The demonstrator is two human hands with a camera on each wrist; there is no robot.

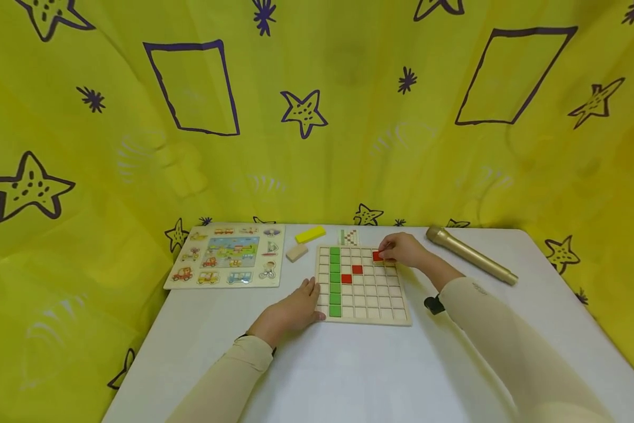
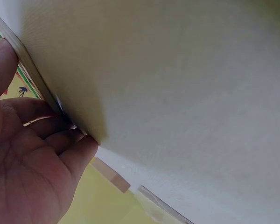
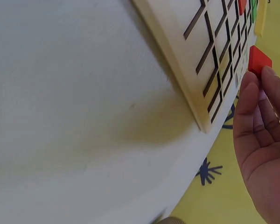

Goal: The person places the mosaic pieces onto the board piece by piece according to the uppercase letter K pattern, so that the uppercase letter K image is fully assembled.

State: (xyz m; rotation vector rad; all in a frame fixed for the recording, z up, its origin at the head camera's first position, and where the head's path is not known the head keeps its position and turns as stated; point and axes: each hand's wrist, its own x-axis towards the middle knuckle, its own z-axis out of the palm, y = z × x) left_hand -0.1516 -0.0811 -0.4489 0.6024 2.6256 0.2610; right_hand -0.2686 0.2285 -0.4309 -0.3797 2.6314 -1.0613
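A wooden grid board (image 1: 380, 302) lies on the white table, with a column of green tiles (image 1: 335, 288) near its left side. Two red tiles (image 1: 346, 279) sit in cells to the right of that column. My right hand (image 1: 403, 249) pinches another red tile (image 3: 259, 59) between thumb and fingertips over the board's far right part; whether the tile touches the board I cannot tell. Against the board's left edge rests my left hand (image 1: 294, 306), its fingers along the side and the thumb (image 2: 3, 63) at the near left corner. Nothing is gripped in its palm.
A picture puzzle board (image 1: 171, 285) lies at the far left. Between it and the grid board are a yellow block (image 1: 310, 235) and a wooden block (image 1: 297, 253). A small pattern card (image 1: 348, 237) lies behind the grid. A gold microphone (image 1: 472, 256) lies at the right.
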